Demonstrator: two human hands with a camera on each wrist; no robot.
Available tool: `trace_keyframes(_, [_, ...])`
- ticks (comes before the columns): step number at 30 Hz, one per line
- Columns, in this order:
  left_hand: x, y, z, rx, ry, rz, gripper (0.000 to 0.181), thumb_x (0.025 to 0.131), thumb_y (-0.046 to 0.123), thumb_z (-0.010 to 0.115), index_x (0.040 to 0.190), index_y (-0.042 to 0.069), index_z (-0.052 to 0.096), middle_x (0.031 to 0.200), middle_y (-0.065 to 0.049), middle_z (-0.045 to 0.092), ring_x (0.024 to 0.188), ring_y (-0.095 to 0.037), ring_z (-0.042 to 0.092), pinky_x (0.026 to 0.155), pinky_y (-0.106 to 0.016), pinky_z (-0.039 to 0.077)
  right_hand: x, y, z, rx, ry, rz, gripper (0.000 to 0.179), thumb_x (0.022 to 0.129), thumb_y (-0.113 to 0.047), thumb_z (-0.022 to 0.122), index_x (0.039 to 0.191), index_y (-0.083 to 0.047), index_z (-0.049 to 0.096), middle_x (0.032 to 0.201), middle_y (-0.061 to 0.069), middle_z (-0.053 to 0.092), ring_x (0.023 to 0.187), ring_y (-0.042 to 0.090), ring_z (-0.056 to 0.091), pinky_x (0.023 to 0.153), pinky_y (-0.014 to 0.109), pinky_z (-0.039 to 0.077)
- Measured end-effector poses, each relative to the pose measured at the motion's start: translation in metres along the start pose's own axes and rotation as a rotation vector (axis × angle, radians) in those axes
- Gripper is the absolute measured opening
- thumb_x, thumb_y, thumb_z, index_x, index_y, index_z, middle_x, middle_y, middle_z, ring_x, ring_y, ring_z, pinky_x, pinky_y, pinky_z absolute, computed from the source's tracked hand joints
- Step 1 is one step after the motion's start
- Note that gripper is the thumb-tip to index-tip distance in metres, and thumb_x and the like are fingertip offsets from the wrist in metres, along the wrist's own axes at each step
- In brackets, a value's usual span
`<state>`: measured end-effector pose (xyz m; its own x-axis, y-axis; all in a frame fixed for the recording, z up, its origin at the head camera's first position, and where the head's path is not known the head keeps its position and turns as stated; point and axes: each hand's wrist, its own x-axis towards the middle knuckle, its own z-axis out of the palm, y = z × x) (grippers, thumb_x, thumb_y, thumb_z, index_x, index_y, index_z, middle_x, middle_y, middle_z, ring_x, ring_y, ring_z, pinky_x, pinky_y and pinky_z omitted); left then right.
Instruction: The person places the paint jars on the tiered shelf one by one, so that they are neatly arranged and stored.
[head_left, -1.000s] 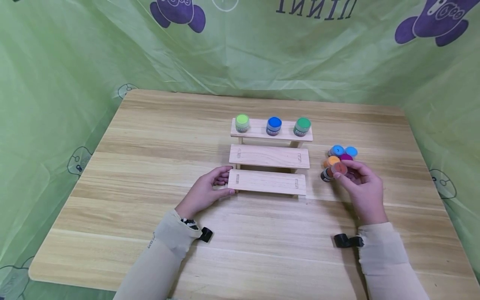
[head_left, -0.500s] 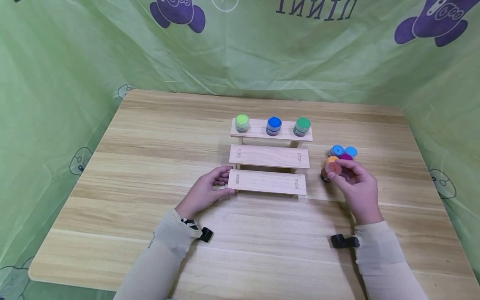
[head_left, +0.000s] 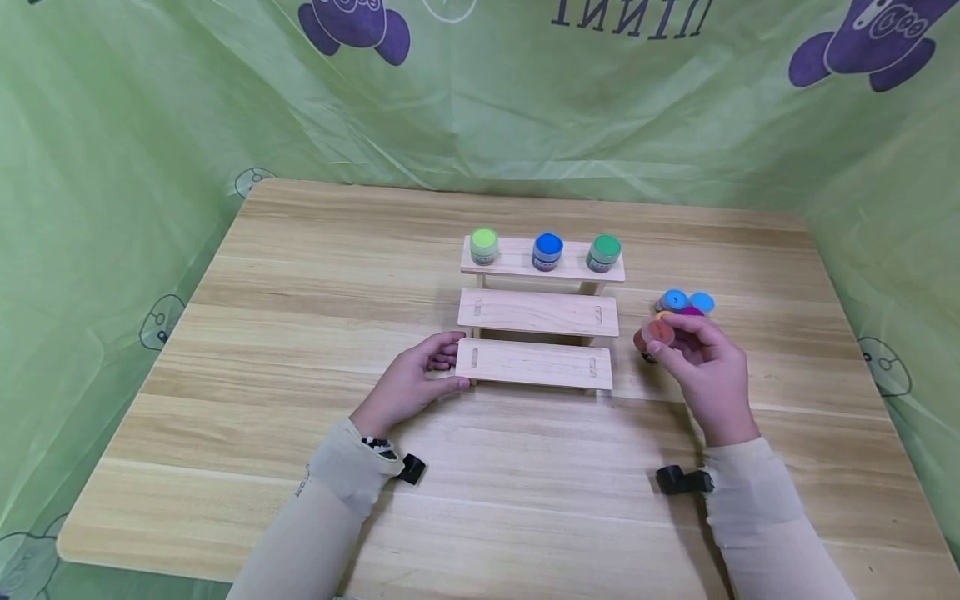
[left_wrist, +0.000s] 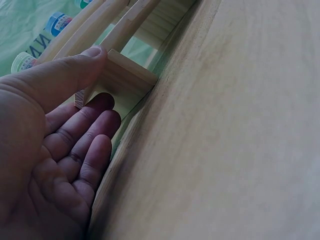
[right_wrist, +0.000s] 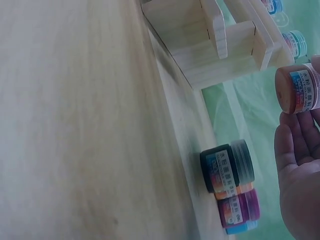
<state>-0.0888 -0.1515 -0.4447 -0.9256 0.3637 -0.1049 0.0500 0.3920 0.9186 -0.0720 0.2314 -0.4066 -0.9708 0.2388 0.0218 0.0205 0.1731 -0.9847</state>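
My right hand [head_left: 712, 379] pinches a reddish-brown paint jar [head_left: 654, 336] between thumb and fingers, held up off the table at the right of the rack. In the right wrist view this brown paint jar [right_wrist: 295, 90] tilts on its side, apart from a dark paint jar [right_wrist: 220, 170] standing below. My left hand [head_left: 412, 379] grips the left end of the lowest step of a three-step wooden rack [head_left: 536, 364], thumb at the front edge. Lime [head_left: 484, 247], blue [head_left: 547, 252] and green [head_left: 603, 252] paint jars stand spaced along the top step.
Beside the right hand cluster more jars: a blue jar [head_left: 671, 301], a light blue jar [head_left: 702, 302], a purple jar [head_left: 691, 311] and a partly hidden orange jar [head_left: 663, 315]. A green printed cloth [head_left: 450, 125] hangs behind the wooden table [head_left: 315, 275].
My right hand has shifted a little left with the brown jar, which now covers most of the dark jar and much of the orange one. The left hand stays on the rack.
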Motion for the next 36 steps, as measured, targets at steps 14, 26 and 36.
trace_keyframes(14, [0.000, 0.000, 0.000, 0.007, 0.000, -0.001, 0.069, 0.083, 0.017, 0.084, 0.144, 0.009, 0.052, 0.122, -0.012, 0.064, 0.110, -0.027, 0.062, 0.101, -0.044, 0.050, 0.000, -0.006, 0.010, 0.005, -0.051, -0.042, 0.038, 0.086, -0.006, 0.079, 0.121, 0.003, 0.065, 0.117, 0.006, 0.061, 0.096, 0.016, 0.061, 0.084, 0.013, 0.053])
trace_keyframes(26, [0.000, -0.001, 0.000, 0.013, 0.005, 0.006, 0.069, 0.083, 0.016, 0.084, 0.144, 0.009, 0.052, 0.121, -0.010, 0.065, 0.109, -0.025, 0.062, 0.101, -0.043, 0.050, -0.002, -0.008, 0.015, 0.018, -0.055, -0.073, 0.036, 0.086, -0.004, 0.078, 0.120, 0.003, 0.066, 0.114, 0.007, 0.062, 0.096, 0.016, 0.061, 0.084, 0.014, 0.054])
trace_keyframes(36, [0.000, -0.001, 0.000, 0.012, 0.005, 0.002, 0.068, 0.083, 0.016, 0.083, 0.144, 0.009, 0.053, 0.121, -0.009, 0.064, 0.108, -0.024, 0.062, 0.100, -0.042, 0.050, -0.001, -0.011, 0.017, 0.003, -0.081, -0.088, 0.038, 0.087, -0.002, 0.077, 0.122, 0.005, 0.064, 0.117, 0.007, 0.061, 0.098, 0.017, 0.062, 0.086, 0.015, 0.053])
